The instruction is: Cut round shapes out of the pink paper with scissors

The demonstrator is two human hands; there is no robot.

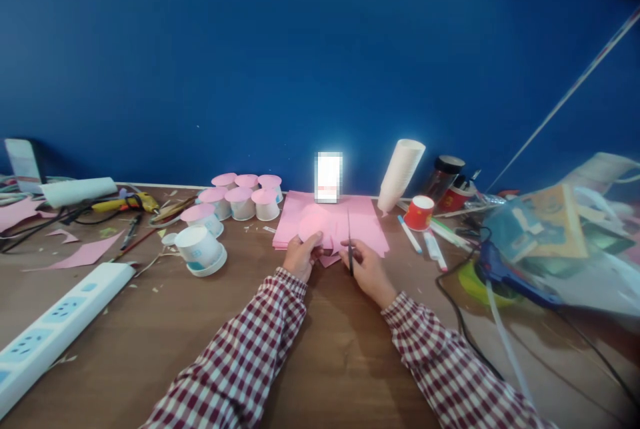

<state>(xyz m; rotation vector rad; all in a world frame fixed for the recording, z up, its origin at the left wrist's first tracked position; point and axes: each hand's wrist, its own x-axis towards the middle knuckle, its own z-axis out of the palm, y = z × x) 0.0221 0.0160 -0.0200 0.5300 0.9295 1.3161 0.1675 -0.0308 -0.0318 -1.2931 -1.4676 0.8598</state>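
My left hand (303, 255) pinches a rounded piece of pink paper (315, 225) between thumb and fingers. Facing it, my right hand (369, 270) is closed around a pair of scissors (350, 252), whose blade points away from me beside the paper's right edge. Both hands are at the near edge of a stack of pink paper sheets (367, 215). A small pink scrap (330, 260) lies below the held piece. To the left stand several paper cups topped with pink discs (241, 202). A white cup without a disc (197, 245) is nearer me.
A bright phone-like screen (329, 177) stands behind the stack. On the right are a leaning cup stack (401, 175), a red cup (419, 213), markers (410, 235) and a blue glue gun (510, 275) with cables. On the left lie a power strip (65, 312) and a yellow glue gun (127, 203).
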